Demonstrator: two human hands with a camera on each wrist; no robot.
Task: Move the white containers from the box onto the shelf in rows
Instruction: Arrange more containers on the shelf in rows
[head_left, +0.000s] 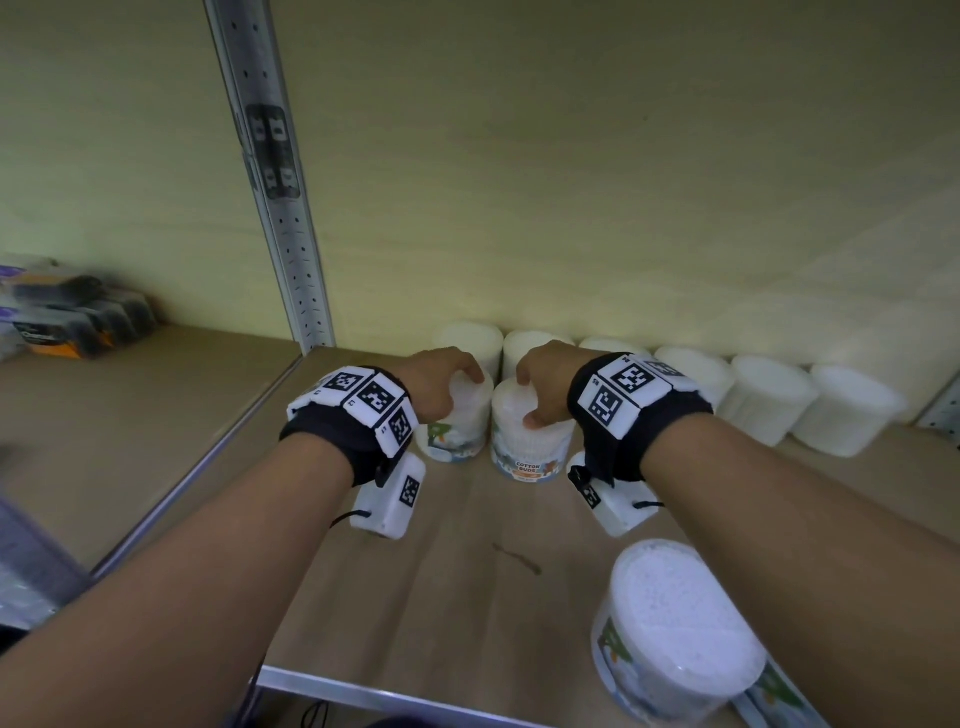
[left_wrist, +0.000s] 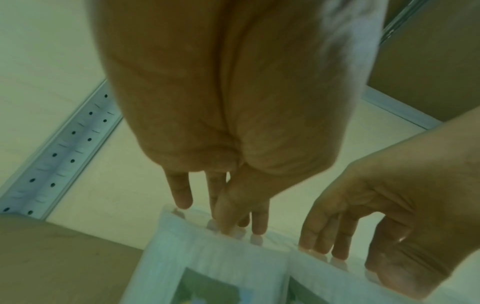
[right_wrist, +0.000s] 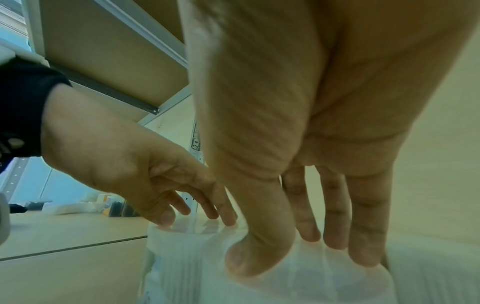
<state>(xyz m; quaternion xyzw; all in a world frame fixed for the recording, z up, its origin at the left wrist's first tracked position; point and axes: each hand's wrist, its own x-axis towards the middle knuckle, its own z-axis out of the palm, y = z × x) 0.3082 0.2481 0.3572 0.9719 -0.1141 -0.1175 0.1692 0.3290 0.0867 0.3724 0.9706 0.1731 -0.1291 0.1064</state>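
Note:
Two white cotton-bud containers stand side by side on the wooden shelf (head_left: 457, 571), just in front of a back row of several white containers (head_left: 769, 395). My left hand (head_left: 441, 387) (left_wrist: 223, 218) rests its fingertips on the lid of the left container (head_left: 460, 436) (left_wrist: 207, 257). My right hand (head_left: 537, 395) (right_wrist: 293, 251) has its thumb and fingertips on the lid of the right container (head_left: 530, 447) (right_wrist: 298, 288). On both hands the fingers are fairly straight and lie on top of the lids, not round the sides. The box is out of view.
Another white container (head_left: 675, 623) lies tilted at the shelf's front right edge. A perforated metal post (head_left: 280, 208) rises at the back left. Beyond it, dark packets (head_left: 72, 317) lie on the neighbouring shelf. Bare shelf board lies between my forearms.

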